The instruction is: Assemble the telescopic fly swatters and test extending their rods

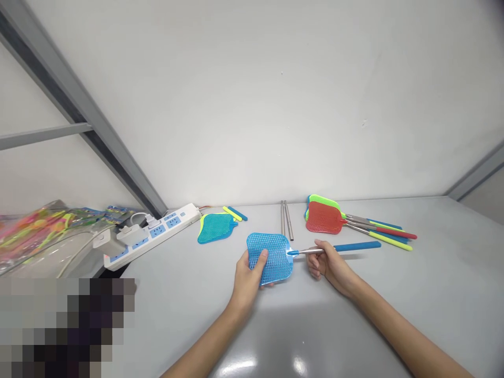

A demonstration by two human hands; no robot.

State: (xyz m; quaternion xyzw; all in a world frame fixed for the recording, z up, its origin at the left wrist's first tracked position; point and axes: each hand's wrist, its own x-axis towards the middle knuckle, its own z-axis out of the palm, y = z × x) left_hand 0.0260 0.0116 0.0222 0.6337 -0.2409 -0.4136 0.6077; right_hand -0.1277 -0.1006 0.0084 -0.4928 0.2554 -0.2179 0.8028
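Note:
A blue fly swatter (pixel 277 257) is held level above the grey table, its mesh head to the left and its blue grip to the right. My left hand (pixel 249 275) is closed on the mesh head, thumb on top and fingertips showing below the edge. On the metal rod, my right hand (pixel 325 262) pinches with thumb and curled fingers, just left of the blue grip. Behind them lie two bare metal rods (pixel 289 220). To the right is a pile of swatters, a red swatter (pixel 325 218) on top.
At the back left lie loose mesh heads, a teal one (pixel 216 228) over a yellow one, beside a yellow and a blue grip (pixel 238 212). A white power strip (pixel 157 233) with plugs runs along the left. Bagged colourful items (pixel 35 236) sit at far left. A wall stands behind.

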